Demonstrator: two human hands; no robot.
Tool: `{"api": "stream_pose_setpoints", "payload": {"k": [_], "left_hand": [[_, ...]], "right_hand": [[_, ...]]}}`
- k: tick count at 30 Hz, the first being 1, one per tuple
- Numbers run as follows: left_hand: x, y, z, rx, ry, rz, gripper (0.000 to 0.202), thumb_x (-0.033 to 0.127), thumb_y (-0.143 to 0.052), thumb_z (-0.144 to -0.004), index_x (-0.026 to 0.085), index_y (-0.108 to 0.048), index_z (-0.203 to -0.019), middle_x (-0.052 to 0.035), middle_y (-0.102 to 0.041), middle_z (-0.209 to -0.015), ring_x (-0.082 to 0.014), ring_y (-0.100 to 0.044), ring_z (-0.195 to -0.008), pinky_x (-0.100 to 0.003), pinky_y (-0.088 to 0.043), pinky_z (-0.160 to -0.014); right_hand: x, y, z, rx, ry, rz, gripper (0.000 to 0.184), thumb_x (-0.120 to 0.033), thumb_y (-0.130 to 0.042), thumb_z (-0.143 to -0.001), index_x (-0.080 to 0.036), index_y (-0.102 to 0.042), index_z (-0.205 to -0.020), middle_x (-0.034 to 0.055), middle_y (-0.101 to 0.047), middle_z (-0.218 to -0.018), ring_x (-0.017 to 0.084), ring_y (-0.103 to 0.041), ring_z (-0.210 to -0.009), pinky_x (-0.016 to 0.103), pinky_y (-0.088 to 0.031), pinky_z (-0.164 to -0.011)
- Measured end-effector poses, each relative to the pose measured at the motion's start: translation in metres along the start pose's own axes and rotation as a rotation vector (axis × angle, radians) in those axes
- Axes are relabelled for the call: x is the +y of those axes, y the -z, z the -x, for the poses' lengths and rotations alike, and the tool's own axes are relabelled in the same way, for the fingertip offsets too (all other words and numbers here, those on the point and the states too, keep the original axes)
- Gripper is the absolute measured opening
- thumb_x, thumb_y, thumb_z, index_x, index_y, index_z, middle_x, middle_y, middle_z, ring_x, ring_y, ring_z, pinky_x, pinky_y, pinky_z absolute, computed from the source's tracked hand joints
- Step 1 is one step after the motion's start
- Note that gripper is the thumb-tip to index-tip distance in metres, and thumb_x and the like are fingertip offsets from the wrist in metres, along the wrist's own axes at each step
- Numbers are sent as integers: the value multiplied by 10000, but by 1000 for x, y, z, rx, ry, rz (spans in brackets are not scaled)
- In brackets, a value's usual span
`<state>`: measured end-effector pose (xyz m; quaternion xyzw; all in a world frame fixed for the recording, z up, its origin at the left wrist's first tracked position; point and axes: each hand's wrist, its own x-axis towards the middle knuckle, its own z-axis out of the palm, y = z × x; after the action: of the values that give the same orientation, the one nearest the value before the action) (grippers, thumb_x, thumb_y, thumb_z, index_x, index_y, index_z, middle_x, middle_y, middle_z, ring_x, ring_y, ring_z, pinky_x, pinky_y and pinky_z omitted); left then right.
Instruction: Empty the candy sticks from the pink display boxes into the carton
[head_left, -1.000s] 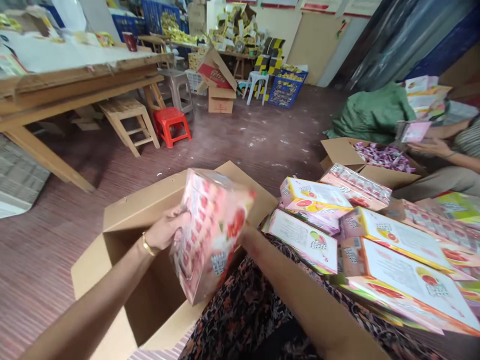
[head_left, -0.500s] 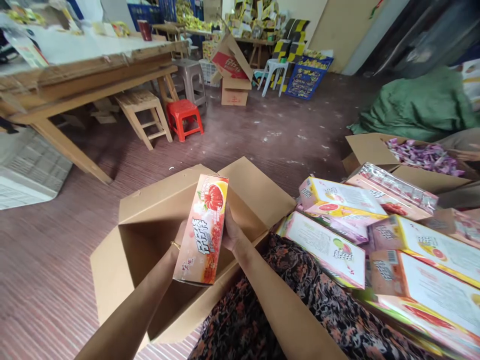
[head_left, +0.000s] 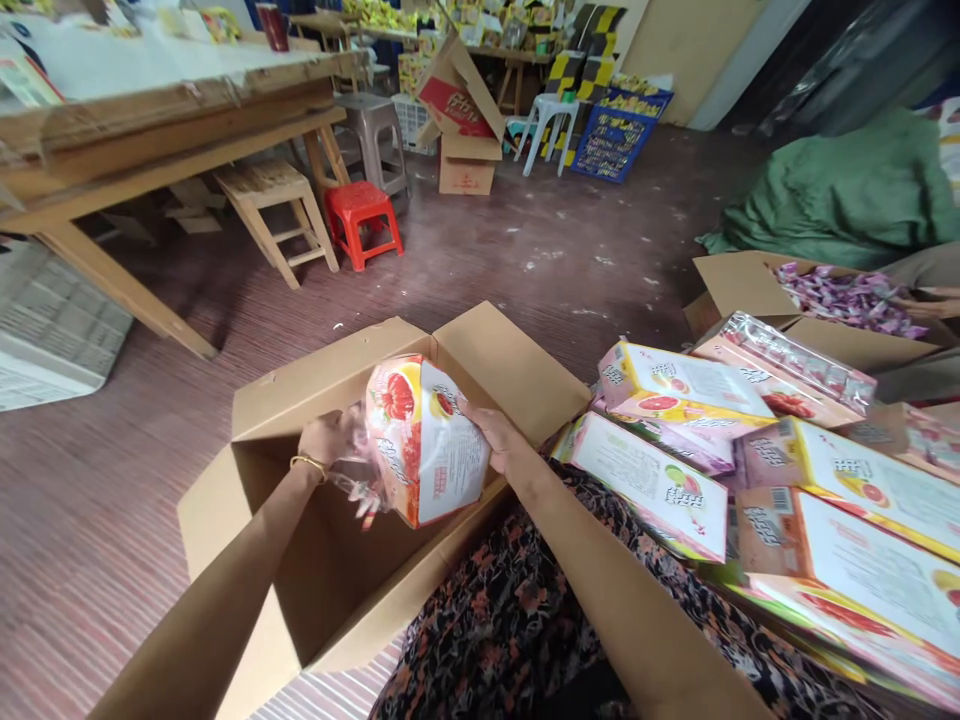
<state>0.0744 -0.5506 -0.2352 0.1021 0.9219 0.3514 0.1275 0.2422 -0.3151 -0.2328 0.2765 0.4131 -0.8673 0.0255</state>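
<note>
Dark floor point(head_left: 480, 255); my right hand point(head_left: 493, 435) grips fruit-print box point(head_left: 452, 462), likely steadying it; left hand point(head_left: 324, 446) pinches clear film point(head_left: 358, 452); carton point(head_left: 510, 370) beneath.

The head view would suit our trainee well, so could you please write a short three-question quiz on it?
1. Multiple choice: what colour is the low plastic stool beside the wooden stool?
A) blue
B) red
C) green
2. True or false: the right hand touches the printed box above the open carton.
3. Fill in: the hand wearing the gold bracelet is the person's ____.

Key: 1. B, red. 2. True. 3. left hand.
</note>
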Motion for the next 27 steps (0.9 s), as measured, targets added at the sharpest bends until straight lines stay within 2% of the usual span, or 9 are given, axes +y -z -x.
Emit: {"api": "stream_pose_setpoints", "payload": {"k": [3, 6, 11, 16, 20, 22, 24, 25, 27], "left_hand": [[-2, 8, -12, -6, -5, 32, 437, 503, -568, -851, 209, -473, -542, 6, -438, -513, -156, -427, -544, -292, -311, -573], [-1, 5, -19, -30, 38, 123, 472, 594, -500, -845, 203, -531, -583, -25, -540, -555, -172, -490, -534, -297, -377, -546], [-1, -6, -16, 9, 123, 260, 469, 641, -580, -694, 178, -613, -636, -82, -649, -671, -195, -570, -573, -282, -399, -483], [4, -2, -5, 40, 169, 449, 533, 674, -631, -602, 166, -620, -762, -24, -581, -587, -154, -518, -494, -248, -377, -421], [16, 9, 0, 33, 190, 558, 461, 580, -736, -589, 170, -570, -716, 22, -501, -512, -119, -445, -409, -229, -339, -371], [23, 15, 2, -46, 231, 655, 425, 531, -757, -631, 167, -572, -749, 20, -520, -531, -123, -470, -407, -236, -385, -380], [30, 20, 4, -195, 292, 791, 392, 492, -764, -677, 153, -593, -775, -28, -596, -606, -160, -561, -472, -274, -481, -441], [33, 23, 6, -285, 307, 890, 385, 494, -751, -711, 147, -612, -804, -60, -641, -672, -190, -620, -545, -308, -537, -510], [39, 25, 14, -423, 254, 1118, 436, 568, -667, -800, 158, -660, -948, -98, -708, -848, -246, -700, -750, -391, -599, -699]], "right_hand": [[0, 6, -1, -10, -4, -91, 316, -348, -791, -783, -123, -715, -991, 89, -776, -888, 230, -744, -837, 354, -597, -854], [5, 2, -4, -44, -34, -203, 335, -378, -758, -815, -145, -685, -1046, 81, -777, -926, 237, -744, -899, 378, -602, -880], [6, -3, -6, -75, -35, -170, 400, -365, -775, -795, -155, -651, -1111, 75, -774, -936, 241, -747, -859, 393, -615, -859], [-12, -9, -4, -81, 84, -25, 453, -363, -789, -785, -201, -624, -1175, 52, -766, -986, 226, -738, -846, 366, -621, -812], [-28, -13, -8, -17, 188, 10, 323, -340, -735, -825, -201, -650, -1104, 46, -761, -1000, 225, -729, -903, 355, -607, -853], [-30, -13, -13, -24, 162, 10, 270, -362, -664, -881, -191, -656, -1090, 56, -762, -984, 231, -729, -912, 382, -601, -880], [-27, -13, -18, -15, 13, 5, 308, -430, -564, -943, -174, -653, -1089, 73, -762, -932, 250, -733, -891, 430, -599, -881], [-23, -13, -21, -12, -68, -12, 361, -473, -514, -962, -166, -650, -1094, 81, -761, -910, 260, -734, -890, 452, -596, -883], [-14, -15, -26, -21, -94, -67, 446, -535, -465, -966, -156, -645, -1114, 93, -759, -897, 274, -731, -916, 473, -586, -896]]}}
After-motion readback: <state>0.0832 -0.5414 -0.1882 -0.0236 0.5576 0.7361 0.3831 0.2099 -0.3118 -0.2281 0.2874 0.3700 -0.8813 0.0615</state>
